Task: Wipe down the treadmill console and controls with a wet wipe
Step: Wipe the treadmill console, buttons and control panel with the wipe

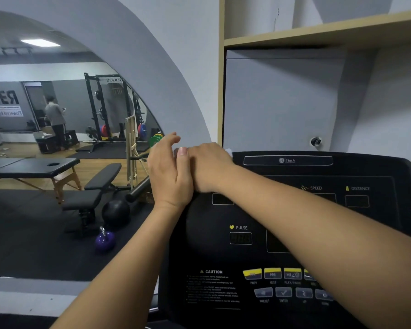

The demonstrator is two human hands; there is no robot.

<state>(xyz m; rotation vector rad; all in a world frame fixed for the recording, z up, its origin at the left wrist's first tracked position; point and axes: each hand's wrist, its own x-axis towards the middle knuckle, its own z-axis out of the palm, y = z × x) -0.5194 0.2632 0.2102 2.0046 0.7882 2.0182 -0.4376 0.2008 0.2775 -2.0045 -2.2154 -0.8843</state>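
Observation:
The black treadmill console fills the lower right, with PULSE, SPEED and DISTANCE windows and rows of yellow and grey buttons. My right hand lies over the console's top left corner, fingers curled down over the edge. A small white bit of the wet wipe peeks out beside its knuckles; the rest is hidden under the hand. My left hand rests against the console's left edge, thumb pointing up and touching my right hand, fingers loosely extended behind the corner.
A wood-edged shelf and a grey wall rise behind the console. At left an arched mirror reflects a gym: a massage table, a bench, kettlebells, a squat rack and a person standing far off.

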